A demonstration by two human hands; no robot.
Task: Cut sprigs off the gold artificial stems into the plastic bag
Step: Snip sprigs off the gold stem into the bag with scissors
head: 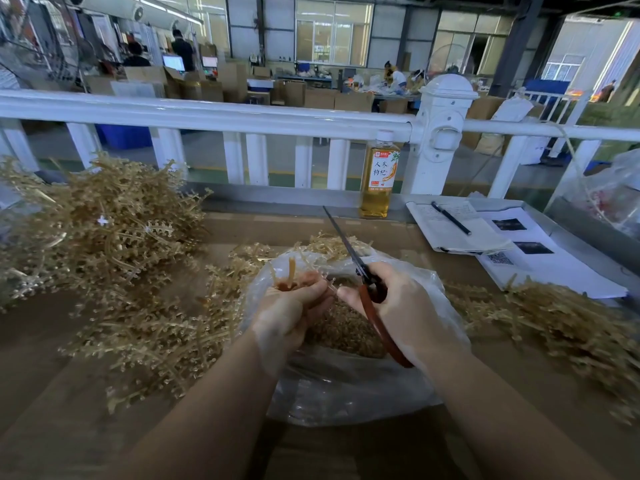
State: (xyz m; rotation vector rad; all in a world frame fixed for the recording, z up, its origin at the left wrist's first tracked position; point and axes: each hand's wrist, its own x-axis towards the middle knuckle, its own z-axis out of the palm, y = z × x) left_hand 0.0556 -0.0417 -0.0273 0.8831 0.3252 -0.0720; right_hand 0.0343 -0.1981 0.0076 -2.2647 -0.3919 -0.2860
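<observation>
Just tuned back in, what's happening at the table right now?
A person is trimming gold artificial stems. The left hand grips a small bunch of stems above the open plastic bag, which already holds cut sprigs. The right hand holds red-handled scissors, blades closed and pointing up and away, not on a stem at this moment. A big pile of gold stems lies on the left, and more lie on the right.

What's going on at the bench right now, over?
Left hand grips bare stems over the bag. Right hand holds scissors, blades up. Nothing in the way.
</observation>
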